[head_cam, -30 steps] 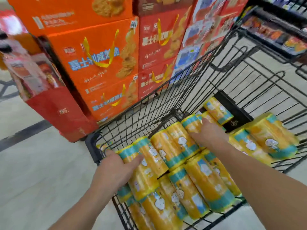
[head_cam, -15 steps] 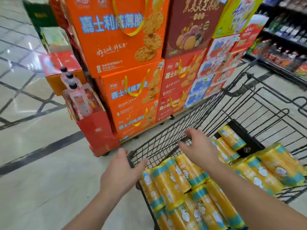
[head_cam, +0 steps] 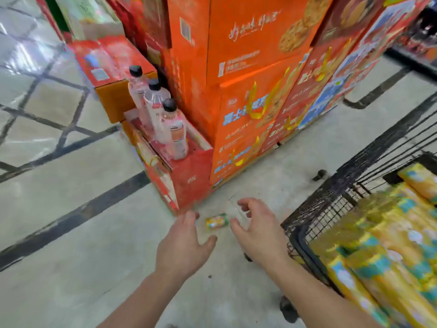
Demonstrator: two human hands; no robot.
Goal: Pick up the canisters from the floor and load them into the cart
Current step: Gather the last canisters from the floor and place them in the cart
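A yellow canister with teal bands lies on its side on the pale floor, near the foot of a red display box. My left hand hovers just left of it, fingers spread and empty. My right hand hovers just right of it, fingers loosely bent, holding nothing. Neither hand touches the canister. The black wire cart stands at the right, with several yellow canisters lying packed inside it.
A tall stack of orange biscuit boxes rises behind the canister. A red box holding three black-capped bottles stands at its left corner. Dark stripes cross the floor to the left. A cart wheel sits under my right forearm.
Both hands have left the canisters in the cart and swung left and down over the floor. The view turned from the cart to the lone canister on the floor.
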